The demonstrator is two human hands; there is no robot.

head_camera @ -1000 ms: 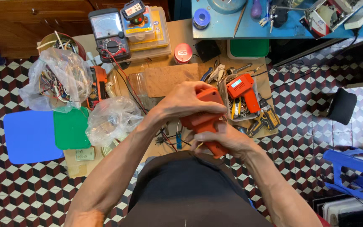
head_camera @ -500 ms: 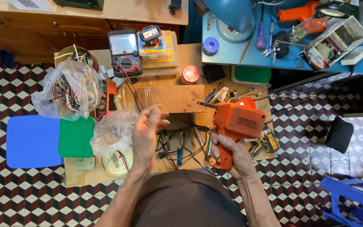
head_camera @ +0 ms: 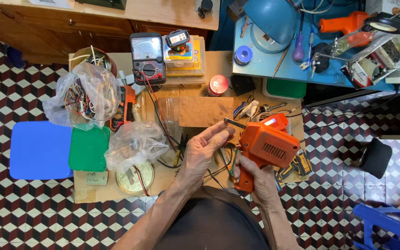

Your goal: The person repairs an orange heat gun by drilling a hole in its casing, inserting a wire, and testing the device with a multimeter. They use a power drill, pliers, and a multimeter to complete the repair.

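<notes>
Right hand [head_camera: 255, 178] grip was closed round the handle of the orange soldering gun [head_camera: 265, 147], above the counter [head_camera: 200, 60] | left hand [head_camera: 203, 149] open, fingertips near its tip | judged rigid, top-heavy; best held by handle, tip likely hot.

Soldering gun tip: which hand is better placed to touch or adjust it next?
Left, probably. The left hand is open, its fingers almost at the dark tip of the orange soldering gun. The right hand is wrapped around the gun's grip, so it isn't free.
</notes>
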